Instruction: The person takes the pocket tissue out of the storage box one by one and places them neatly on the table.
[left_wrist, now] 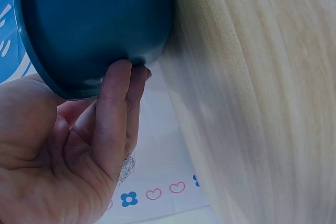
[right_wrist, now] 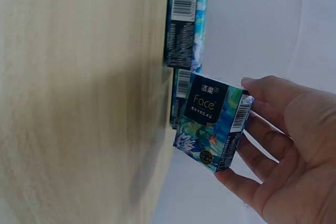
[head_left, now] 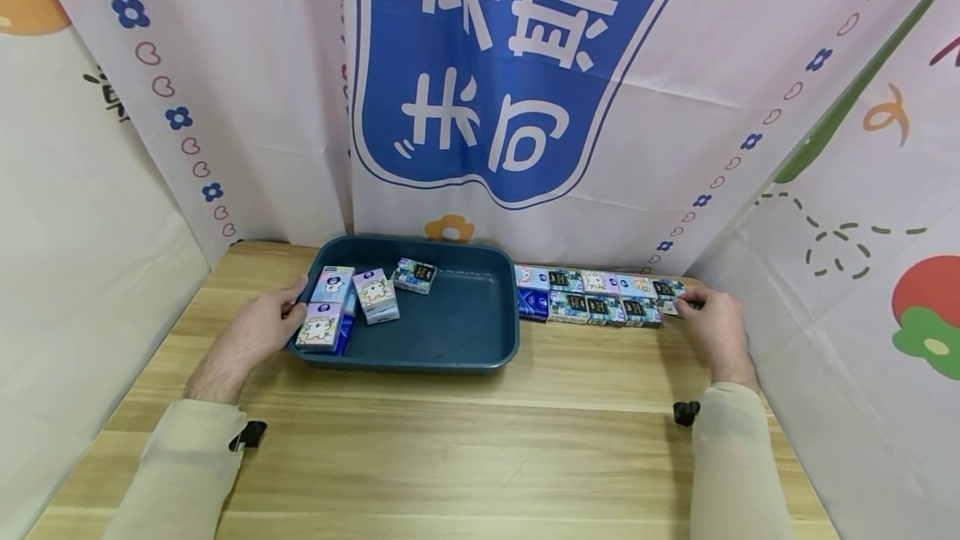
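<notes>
My right hand (head_left: 711,325) pinches a small tissue pack (right_wrist: 210,121) between thumb and fingers. Its face is dark with "Face" lettering and a painted water-lily pattern. In the head view this hand is at the right end of two rows of tissue packs (head_left: 568,307) beside the wall. My left hand (head_left: 262,325) holds the left end of a dark teal tray (head_left: 442,362), its fingers against the outer wall in the left wrist view. Inside the tray lie several tissue packs, including a pale cartoon one (head_left: 319,327) by the left wall and a dark patterned one (head_left: 414,275) near the back.
The wooden table (head_left: 480,448) extends in front of the tray. A printed cloth (head_left: 285,107) hangs close behind it, with further cloth sides to the left and right. The rows of packs start right at the tray's right wall and run along the table's back edge.
</notes>
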### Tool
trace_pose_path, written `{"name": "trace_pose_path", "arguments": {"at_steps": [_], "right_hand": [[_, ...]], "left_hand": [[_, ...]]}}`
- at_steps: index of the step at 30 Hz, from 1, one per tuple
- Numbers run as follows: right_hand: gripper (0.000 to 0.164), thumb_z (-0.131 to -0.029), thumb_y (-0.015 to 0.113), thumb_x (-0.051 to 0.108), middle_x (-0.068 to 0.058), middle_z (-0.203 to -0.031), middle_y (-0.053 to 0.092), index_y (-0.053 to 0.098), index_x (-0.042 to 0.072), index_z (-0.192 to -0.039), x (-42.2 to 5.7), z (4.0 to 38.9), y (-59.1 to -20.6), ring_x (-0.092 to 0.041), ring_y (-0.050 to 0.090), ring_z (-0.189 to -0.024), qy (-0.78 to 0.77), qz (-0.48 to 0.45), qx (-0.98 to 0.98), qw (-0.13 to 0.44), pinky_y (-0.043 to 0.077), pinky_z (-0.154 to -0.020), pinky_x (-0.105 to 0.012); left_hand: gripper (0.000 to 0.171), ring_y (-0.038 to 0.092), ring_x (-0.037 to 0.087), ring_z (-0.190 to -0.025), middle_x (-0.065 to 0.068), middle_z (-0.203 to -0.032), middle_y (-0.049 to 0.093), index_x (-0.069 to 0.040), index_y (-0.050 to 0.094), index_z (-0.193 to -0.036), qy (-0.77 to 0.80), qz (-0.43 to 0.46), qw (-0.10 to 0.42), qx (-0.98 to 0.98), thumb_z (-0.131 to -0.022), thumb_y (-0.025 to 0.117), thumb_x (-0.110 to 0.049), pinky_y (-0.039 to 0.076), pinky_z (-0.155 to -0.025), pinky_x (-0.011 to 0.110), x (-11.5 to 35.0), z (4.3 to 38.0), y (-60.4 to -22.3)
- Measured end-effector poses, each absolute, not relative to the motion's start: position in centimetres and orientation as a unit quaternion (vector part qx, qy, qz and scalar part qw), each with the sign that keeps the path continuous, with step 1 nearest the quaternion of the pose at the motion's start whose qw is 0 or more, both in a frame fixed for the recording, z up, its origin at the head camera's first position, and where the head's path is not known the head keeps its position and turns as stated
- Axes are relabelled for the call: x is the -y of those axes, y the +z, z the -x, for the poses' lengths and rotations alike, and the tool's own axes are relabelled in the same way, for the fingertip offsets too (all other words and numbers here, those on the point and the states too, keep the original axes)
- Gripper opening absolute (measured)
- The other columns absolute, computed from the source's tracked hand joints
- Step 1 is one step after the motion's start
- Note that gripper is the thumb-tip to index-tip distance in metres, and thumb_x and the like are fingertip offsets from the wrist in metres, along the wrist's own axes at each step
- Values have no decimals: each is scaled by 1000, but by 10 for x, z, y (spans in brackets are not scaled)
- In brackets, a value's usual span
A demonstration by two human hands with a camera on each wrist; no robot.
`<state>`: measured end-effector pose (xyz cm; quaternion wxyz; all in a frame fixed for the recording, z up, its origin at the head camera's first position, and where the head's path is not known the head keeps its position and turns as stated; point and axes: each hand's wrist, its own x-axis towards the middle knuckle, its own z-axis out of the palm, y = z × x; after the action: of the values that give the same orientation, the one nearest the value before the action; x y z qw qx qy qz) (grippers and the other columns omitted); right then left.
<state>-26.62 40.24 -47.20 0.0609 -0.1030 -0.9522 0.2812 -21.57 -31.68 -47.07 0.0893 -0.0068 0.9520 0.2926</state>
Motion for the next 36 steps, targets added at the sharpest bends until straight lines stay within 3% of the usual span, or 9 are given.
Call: {"name": "trace_pose_path", "arguments": {"at_steps": [5, 12, 18, 25, 33, 36], "right_hand": [[30, -116, 74, 21, -33, -141, 79, 83, -3, -132, -408, 268, -479, -54, 70, -135, 268, 86, 958, 61, 53, -116, -70], [28, -115, 77, 19, -33, -136, 81, 85, -5, -127, -414, 270, -485, -56, 73, -127, 249, 63, 965, 45, 57, -108, -70], [29, -115, 75, 19, -36, -146, 76, 84, -5, -130, -415, 272, -486, -60, 68, -137, 242, 60, 968, 20, 52, -120, -74], [32, -115, 76, 20, -36, -152, 73, 83, -5, -134, -415, 275, -487, -61, 65, -141, 246, 57, 968, 0, 50, -123, -74], [33, -111, 84, 27, -34, -148, 75, 86, 2, -132, -422, 285, -493, -57, 66, -137, 265, 66, 962, -21, 51, -121, -73], [35, -112, 83, 27, -36, -151, 73, 85, 2, -135, -421, 285, -493, -59, 63, -142, 268, 67, 961, -27, 48, -124, -74]], "left_hand": [[66, 68, 50, -123, 51, -172, 40, -2, 25, -184, 290, 7, 87, -953, -126, 49, -24, 54, -80, 40, 317, 216, -472], [66, 66, 52, -127, 51, -172, 41, 3, 27, -182, 290, -1, 82, -953, -125, 50, -22, 57, -95, 53, 316, 216, -469], [66, 67, 50, -123, 51, -172, 40, 2, 26, -182, 295, 4, 85, -952, -125, 49, -20, 55, -85, 43, 315, 215, -469], [66, 67, 50, -124, 51, -172, 40, 1, 25, -183, 298, 4, 87, -951, -125, 50, -20, 55, -83, 42, 315, 215, -469], [66, 66, 53, -133, 51, -173, 39, 1, 25, -183, 295, 1, 85, -952, -125, 49, -21, 58, -101, 57, 315, 215, -468], [66, 67, 53, -132, 51, -172, 40, 2, 25, -183, 296, 1, 85, -952, -125, 49, -21, 59, -100, 56, 315, 215, -469]]}}
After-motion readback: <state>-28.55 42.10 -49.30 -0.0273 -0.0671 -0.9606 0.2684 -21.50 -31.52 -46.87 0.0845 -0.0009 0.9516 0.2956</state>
